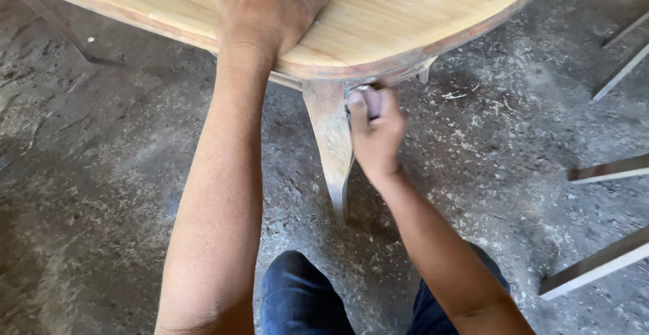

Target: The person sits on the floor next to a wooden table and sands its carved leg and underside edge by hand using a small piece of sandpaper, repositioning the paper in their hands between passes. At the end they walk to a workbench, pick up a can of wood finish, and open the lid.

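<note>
The left hand (260, 7) lies flat and spread on the round wooden tabletop (378, 17), palm down, fingers pointing away toward the far side and the thumb stretched out to the right, resting close to the near curved edge. The tabletop is pale, unfinished wood with a visible grain and a reddish-brown rim, and it fills the upper part of the view. Under that near edge a curved wooden leg (332, 139) runs down to the floor, tapering toward its foot. The right hand (375, 132) is just right of the top of this leg, directly below the tabletop's rim, its fingers curled and closed around a small greyish piece (371, 102) that it presses against the upper part of the leg where the leg meets the underside; what the piece is cannot be told, since the fingers hide most of it. The right forearm reaches up from the lower right, the left forearm from the lower middle. Between them, at the bottom edge, show the person's knees in dark blue trousers (297, 294). The floor (101, 173) is rough grey concrete strewn with sawdust and shavings. On the right side several straight wooden slats (598, 264) lie on the floor, well apart from the table.
</note>
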